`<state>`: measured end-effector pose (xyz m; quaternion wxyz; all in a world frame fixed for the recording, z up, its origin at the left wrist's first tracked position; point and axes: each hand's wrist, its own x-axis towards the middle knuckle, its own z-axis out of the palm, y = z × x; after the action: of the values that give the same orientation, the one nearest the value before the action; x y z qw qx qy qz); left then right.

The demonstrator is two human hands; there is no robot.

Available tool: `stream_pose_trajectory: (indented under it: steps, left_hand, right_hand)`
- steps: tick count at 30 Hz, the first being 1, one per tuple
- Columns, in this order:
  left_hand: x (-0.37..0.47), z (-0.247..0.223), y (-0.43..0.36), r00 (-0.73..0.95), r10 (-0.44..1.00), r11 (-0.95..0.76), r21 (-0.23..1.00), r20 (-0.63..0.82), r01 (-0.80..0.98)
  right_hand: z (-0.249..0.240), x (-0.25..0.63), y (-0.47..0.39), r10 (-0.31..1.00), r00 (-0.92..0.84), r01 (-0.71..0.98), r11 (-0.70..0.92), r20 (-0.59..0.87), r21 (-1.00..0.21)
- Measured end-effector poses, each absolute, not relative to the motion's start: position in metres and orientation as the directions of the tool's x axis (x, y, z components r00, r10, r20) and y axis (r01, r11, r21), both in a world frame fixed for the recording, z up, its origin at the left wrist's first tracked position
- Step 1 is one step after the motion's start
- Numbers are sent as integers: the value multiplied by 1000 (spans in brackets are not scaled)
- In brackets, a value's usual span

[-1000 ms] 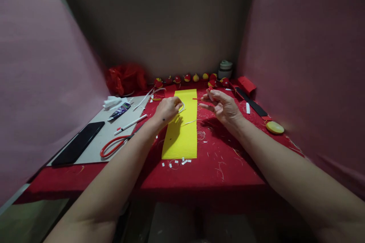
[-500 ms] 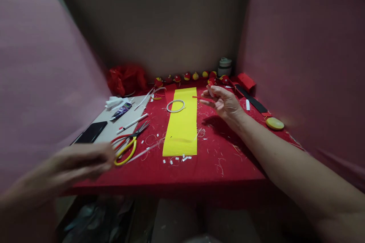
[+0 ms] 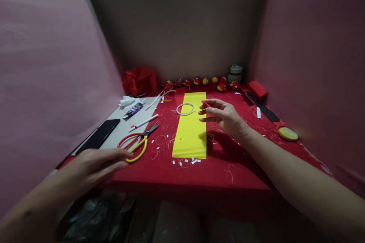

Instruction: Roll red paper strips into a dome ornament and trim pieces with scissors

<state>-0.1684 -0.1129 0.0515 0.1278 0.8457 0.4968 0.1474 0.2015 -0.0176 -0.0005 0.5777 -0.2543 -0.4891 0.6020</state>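
Note:
My right hand point(image 3: 225, 115) is over the right edge of a yellow corrugated sheet point(image 3: 191, 133), pinching a small red piece point(image 3: 205, 104) between thumb and fingertip, its other fingers spread. At the lower left, my left hand point(image 3: 105, 163) is beside the yellow handle of the scissors point(image 3: 141, 140); what its fingers hold, if anything, is hidden. A white tape ring point(image 3: 185, 109) lies on the upper part of the yellow sheet. The scissors rest on the red cloth point(image 3: 159, 174) with their blades slightly apart.
On the left board point(image 3: 114, 136) are a black phone point(image 3: 98, 135), a purple tube point(image 3: 134, 110) and a white pen point(image 3: 145, 122). Several red and yellow balls point(image 3: 196, 80) line the back. To the right lie a black strip point(image 3: 262, 107) and a round yellow tin point(image 3: 288, 134).
My right hand has turned and come lower over the yellow sheet with the red piece. The pale strip near my left hand no longer shows. The whole view has shifted.

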Motion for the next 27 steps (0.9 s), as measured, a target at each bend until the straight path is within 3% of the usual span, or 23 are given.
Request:
stream_pose_trajectory:
  steps: [1, 3, 6, 10, 19, 27]
  left_hand:
    - [-139, 52, -101, 495, 867, -482, 340, 53, 807]
    - [-86, 51, -79, 533, 845, -512, 361, 48, 779]
    - [-29, 49, -52, 485, 869, -449, 567, 98, 691]
    - [2, 56, -23, 457, 885, -339, 800, 93, 495]
    - [12, 48, -5, 552, 826, -380, 832, 109, 404]
    - [7, 39, -6, 564, 825, -284, 888, 34, 362]
  right_hand:
    - [-2, 200, -19, 940, -210, -435, 157, 269, -887]
    - [-4, 198, -20, 929, -221, -413, 185, 295, -892]
    - [-7, 196, -19, 922, -199, -335, 256, 333, -907]
    - [-11, 196, -16, 901, -132, -76, 406, 413, -911]
    - [-18, 197, -13, 824, -148, 102, 563, 547, -820]
    - [-14, 194, -19, 780, -192, 188, 624, 595, -758]
